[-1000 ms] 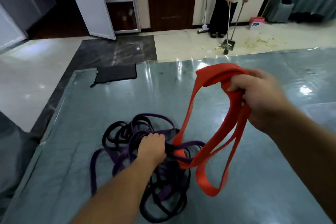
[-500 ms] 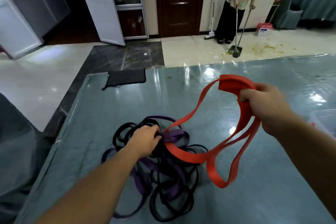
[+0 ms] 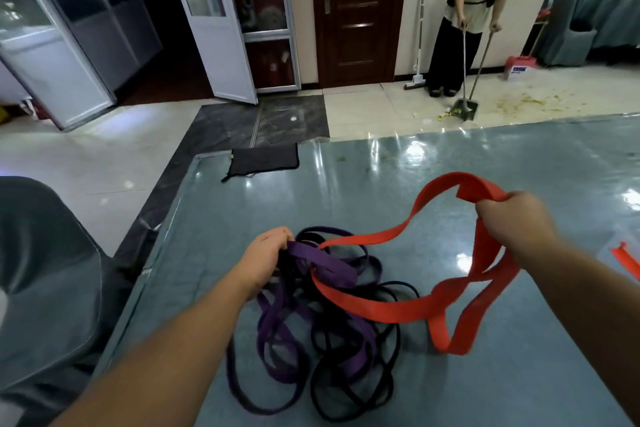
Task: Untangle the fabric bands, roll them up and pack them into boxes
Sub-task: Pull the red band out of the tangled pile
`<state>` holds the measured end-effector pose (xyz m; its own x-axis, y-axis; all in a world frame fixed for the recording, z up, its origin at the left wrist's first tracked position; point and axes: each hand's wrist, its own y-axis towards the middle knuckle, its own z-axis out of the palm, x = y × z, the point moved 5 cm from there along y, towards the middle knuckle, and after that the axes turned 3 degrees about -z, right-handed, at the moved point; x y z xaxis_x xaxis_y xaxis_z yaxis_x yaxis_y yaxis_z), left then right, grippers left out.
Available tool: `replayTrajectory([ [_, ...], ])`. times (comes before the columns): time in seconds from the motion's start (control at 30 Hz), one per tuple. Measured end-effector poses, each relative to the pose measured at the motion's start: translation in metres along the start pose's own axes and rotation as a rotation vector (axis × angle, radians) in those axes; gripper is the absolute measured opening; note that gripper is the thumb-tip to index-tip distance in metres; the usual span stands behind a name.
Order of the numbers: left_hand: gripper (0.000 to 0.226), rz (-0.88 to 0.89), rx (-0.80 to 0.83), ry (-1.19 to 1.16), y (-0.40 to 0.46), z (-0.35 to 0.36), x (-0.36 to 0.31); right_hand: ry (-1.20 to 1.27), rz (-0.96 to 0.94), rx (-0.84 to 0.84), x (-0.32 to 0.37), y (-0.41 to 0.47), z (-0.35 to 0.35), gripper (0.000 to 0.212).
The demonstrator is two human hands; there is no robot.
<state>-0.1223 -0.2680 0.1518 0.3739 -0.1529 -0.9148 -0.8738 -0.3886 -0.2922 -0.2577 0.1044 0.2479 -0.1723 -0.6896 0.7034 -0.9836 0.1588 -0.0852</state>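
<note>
A tangle of purple bands [image 3: 277,333] and black bands [image 3: 349,388] lies on the blue-grey table [image 3: 398,163]. My left hand [image 3: 263,256] grips a purple band at the pile's upper left edge. My right hand [image 3: 512,225] is closed on a wide red band [image 3: 374,305], held up to the right of the pile. The red band loops down from that hand, crosses over the purple and black bands, and hangs in a fold near the table. Part of it still threads through the pile.
A black pouch [image 3: 265,159] lies at the table's far left corner. Another red piece [image 3: 625,260] shows at the right edge. A grey chair [image 3: 45,281] stands to my left. Beyond the table a person [image 3: 467,10] sweeps the tiled floor with a dustpan [image 3: 465,109].
My right hand has drawn the red band further right and away from the pile. My left hand has shifted to the pile's upper left and taken hold of a purple band.
</note>
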Motion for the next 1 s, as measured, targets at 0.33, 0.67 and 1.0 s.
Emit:
replayTrajectory([
  [0.33, 0.020, -0.042, -0.044, 0.248, 0.001, -0.014, 0.017, -0.014, -0.003, 0.022, -0.003, -0.017, 0.000, 0.018],
  [0.67, 0.032, -0.074, 0.124, 0.794, 0.015, 0.006, 0.026, -0.055, -0.380, 0.143, 0.041, -0.040, -0.004, 0.007],
  [1.0, 0.078, 0.452, 0.336, 0.331, -0.029, 0.101, -0.133, -0.144, -0.540, 0.062, 0.084, -0.049, -0.029, 0.017],
])
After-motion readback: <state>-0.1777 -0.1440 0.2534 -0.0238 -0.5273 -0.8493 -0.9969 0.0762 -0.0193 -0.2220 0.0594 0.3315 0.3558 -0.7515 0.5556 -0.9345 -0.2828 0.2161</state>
